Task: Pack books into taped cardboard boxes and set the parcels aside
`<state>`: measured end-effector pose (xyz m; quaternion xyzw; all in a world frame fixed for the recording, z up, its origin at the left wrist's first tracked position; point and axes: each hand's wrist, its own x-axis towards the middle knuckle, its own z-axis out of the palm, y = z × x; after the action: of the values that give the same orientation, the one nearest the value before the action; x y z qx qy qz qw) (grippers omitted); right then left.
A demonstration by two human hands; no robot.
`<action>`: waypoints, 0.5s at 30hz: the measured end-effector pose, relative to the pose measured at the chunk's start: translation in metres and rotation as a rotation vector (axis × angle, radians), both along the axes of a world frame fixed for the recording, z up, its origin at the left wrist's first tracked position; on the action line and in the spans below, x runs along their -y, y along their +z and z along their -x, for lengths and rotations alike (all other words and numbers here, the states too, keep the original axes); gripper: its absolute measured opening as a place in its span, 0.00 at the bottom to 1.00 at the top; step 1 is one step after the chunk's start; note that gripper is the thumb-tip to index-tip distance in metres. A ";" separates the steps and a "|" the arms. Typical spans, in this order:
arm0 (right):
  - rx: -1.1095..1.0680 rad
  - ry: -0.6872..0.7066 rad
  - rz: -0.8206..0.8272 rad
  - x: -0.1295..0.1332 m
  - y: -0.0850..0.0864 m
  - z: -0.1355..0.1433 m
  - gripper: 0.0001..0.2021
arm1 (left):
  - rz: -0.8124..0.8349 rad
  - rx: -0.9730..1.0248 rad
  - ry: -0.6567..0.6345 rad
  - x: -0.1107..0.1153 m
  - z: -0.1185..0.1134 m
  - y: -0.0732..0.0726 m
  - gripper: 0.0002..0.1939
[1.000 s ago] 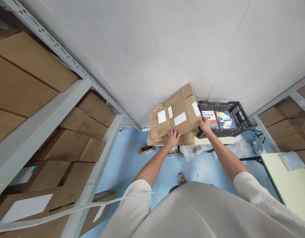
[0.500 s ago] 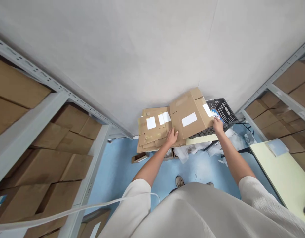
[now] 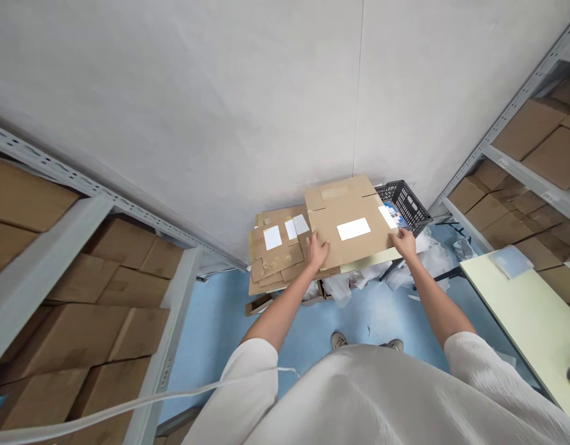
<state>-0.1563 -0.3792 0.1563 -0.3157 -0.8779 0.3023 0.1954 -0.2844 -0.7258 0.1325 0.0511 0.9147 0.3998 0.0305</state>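
Observation:
A large flattened cardboard box with white labels is held by both of my hands above a low table. My left hand grips its near left edge, fingers wrapped round it. At the lower right corner my right hand pinches the cardboard. Left of it lies a stack of flattened cardboard, also with white labels. The held sheet partly covers a black plastic crate, in which something blue and white shows.
Shelves of cartons stand at left and right. A pale yellow table bears a clear folder. Plastic bags and an open small box lie under the low table. A white cable crosses the lower left.
The held cardboard has turned to lie flatter and straighter across the table. My left hand now grips its edge, where its fingers were spread before. The view has shifted slightly.

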 end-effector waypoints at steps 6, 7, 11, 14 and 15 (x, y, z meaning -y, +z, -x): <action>0.057 -0.020 -0.017 0.000 0.011 -0.003 0.26 | 0.013 -0.181 -0.072 -0.012 -0.006 0.034 0.31; 0.041 -0.021 -0.021 -0.004 0.013 -0.006 0.25 | 0.005 -0.205 -0.084 -0.018 -0.008 0.038 0.30; -0.018 -0.081 -0.043 -0.033 0.020 -0.031 0.25 | -0.012 -0.292 -0.145 -0.055 -0.018 0.056 0.27; -0.029 -0.158 -0.051 -0.068 0.026 -0.062 0.24 | -0.006 -0.326 -0.204 -0.098 -0.030 0.067 0.28; -0.028 -0.188 -0.051 -0.082 0.027 -0.075 0.24 | -0.010 -0.332 -0.228 -0.116 -0.035 0.071 0.29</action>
<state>-0.0814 -0.2972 0.1838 -0.3874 -0.8490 0.2646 0.2433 -0.2492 -0.6098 0.2032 0.2200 0.8934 0.3842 -0.0760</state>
